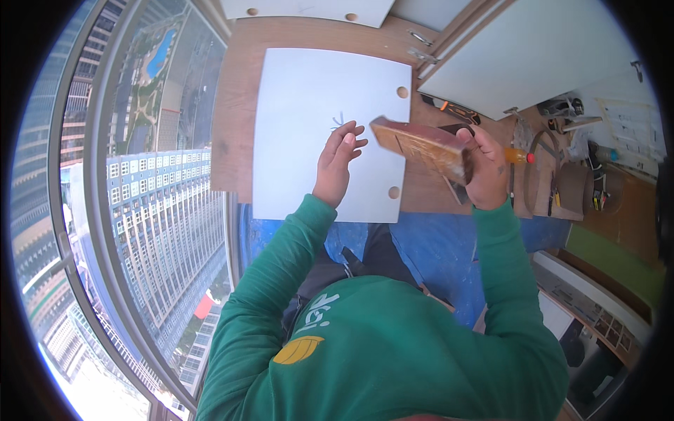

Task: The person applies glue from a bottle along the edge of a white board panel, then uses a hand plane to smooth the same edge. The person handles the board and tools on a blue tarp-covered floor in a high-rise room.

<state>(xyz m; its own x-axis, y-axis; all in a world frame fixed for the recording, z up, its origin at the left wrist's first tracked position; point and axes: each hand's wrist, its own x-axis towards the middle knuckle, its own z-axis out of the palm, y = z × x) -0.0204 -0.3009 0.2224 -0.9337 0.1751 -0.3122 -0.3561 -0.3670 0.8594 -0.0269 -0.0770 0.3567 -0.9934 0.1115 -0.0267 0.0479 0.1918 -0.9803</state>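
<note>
A white panel [309, 91] lies on the brown wooden worktop in front of me, with two round holes along its right side. Near its middle is a small dark scribbled mark [338, 119]. My left hand [338, 158] hovers over the panel, palm partly turned up and fingers apart, holding nothing. In my right hand [486, 168] is a long brown wooden block [421, 144] with a reddish face, gripped at its right end and raised at a tilt above the panel's right edge. Motion blurs the block, and my hand covers part of its end.
Beyond the right hand lie a saw with an orange and black handle [453, 110] and a bottle of amber liquid with a red cap [518, 156]. A white cabinet door [540, 56] stands far right. Tall windows [98, 210] run along the left; blue sheeting [442, 245] is below the worktop.
</note>
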